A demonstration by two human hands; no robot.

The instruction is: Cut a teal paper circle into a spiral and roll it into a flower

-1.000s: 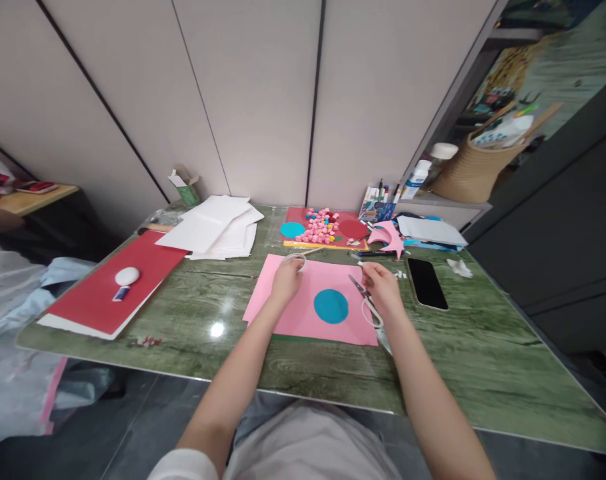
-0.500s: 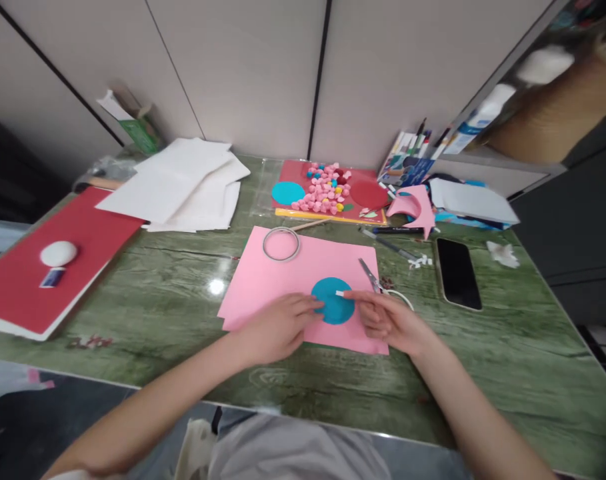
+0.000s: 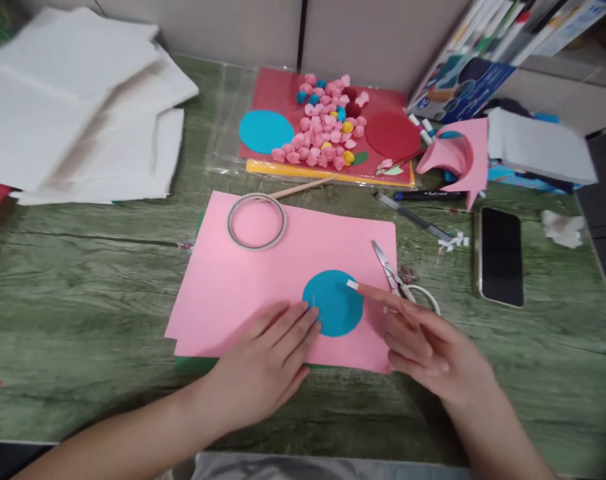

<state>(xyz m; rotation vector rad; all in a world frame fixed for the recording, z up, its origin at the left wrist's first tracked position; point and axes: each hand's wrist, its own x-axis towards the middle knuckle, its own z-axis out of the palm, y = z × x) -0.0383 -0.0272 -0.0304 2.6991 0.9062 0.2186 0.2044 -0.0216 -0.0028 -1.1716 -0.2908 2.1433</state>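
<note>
A pink paper sheet [image 3: 263, 280] lies on the green table [image 3: 83, 307] with a blue paper circle [image 3: 333, 303] on it. My left hand [image 3: 263, 360] rests flat on the sheet, fingertips touching the circle's left edge. My right hand [image 3: 423, 340] reaches from the right, its index finger stretched to the circle's upper right edge with a small white piece of tape [image 3: 352, 285] on the tip. A tape roll [image 3: 257, 221] sits on the sheet's far left corner. Scissors [image 3: 397, 280] lie at the sheet's right edge, just behind my right hand.
A red board [image 3: 387, 133] at the back holds pink paper balls [image 3: 323, 137] and a blue circle [image 3: 265, 131]. White sheets [image 3: 77, 107] are stacked at back left. A black phone [image 3: 501, 255], a pen [image 3: 423, 196], a folded pink paper piece [image 3: 455, 157] and marker boxes [image 3: 467, 73] sit to the right.
My left hand let go of the tape roll and came down beside the blue circle. My right hand put the scissors down and brought a tape piece to the circle. The camera moved closer.
</note>
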